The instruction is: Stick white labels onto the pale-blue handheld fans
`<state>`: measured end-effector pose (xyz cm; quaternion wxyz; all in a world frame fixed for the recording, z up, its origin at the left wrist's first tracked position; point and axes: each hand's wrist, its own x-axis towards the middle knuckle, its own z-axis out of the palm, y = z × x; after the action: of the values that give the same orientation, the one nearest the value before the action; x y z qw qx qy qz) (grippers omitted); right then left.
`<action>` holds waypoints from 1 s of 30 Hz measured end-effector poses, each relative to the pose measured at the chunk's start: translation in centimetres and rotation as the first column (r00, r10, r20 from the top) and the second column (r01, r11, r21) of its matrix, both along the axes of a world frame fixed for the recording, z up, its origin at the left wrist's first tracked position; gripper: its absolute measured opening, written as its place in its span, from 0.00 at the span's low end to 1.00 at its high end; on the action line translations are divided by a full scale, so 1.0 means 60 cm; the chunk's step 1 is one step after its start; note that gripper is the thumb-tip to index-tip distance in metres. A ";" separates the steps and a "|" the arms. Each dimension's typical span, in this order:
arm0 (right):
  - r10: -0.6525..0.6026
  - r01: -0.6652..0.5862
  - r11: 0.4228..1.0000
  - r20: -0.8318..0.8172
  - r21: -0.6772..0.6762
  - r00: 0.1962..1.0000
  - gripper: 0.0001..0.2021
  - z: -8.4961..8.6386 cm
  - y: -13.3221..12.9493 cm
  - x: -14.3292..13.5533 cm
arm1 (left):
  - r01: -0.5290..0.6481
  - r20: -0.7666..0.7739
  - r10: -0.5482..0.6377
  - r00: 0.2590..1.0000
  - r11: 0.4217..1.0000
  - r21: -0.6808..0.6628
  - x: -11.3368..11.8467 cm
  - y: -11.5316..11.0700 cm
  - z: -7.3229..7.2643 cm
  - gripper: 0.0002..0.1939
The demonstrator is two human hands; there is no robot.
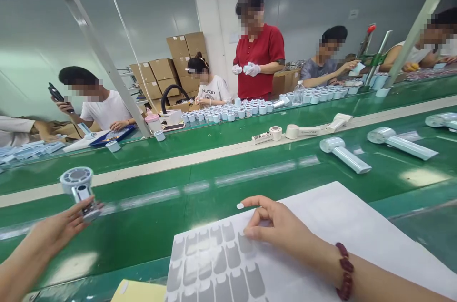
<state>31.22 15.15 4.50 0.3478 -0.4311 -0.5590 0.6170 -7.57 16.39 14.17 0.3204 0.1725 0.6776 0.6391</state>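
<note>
Two bare hands reach over a green tabletop in the head view. At the left, the left hand has its fingers closed around the handle of a pale blue handheld fan, which is lifted off the surface, its round head upward and its handle below.

Nearer the middle, the right hand is over a large white sheet, a small white tab on the tip of its outstretched index finger. The thumb and another finger are bent close together beside the grey stickers; whether they pinch anything cannot be told. A dark red bracelet circles the right wrist. The stickers are set in rows on the sheet's left part, and yellow paper shows at the bottom edge, just left of it.

Beyond the sheet, to the right, three pale blue fans lie apart from one another. Several whitish fans lie along a pale strip that crosses the green surface. On the far side, a person in red with white gloves stands behind many small pale blue cups, near a clear bottle. Cardboard boxes are stacked behind.
</note>
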 end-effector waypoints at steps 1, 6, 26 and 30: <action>0.000 0.000 1.000 -0.022 0.012 1.000 0.27 -0.001 0.001 -0.001 | 0.014 0.034 -0.015 0.999 1.000 0.016 0.029 -0.012 0.001 0.15; 0.002 0.004 0.997 -0.070 0.083 0.998 0.27 0.001 0.002 0.003 | 0.111 0.253 -0.165 0.953 0.970 0.214 0.178 -0.120 -0.005 0.18; 0.045 0.012 0.992 -0.453 0.122 0.890 0.30 0.086 -0.268 -0.022 | -0.052 0.855 -0.118 0.505 0.985 0.167 0.429 -0.295 -0.055 0.12; -0.038 0.087 0.992 -0.442 0.091 0.896 0.29 0.079 -0.276 -0.035 | -0.068 0.874 -0.088 0.478 0.988 0.136 0.437 -0.306 -0.053 0.13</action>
<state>29.11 -1.42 9.22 0.5073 -0.2790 -0.4846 0.6557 18.64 -1.99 10.98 0.6111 -0.1506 0.3668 0.6850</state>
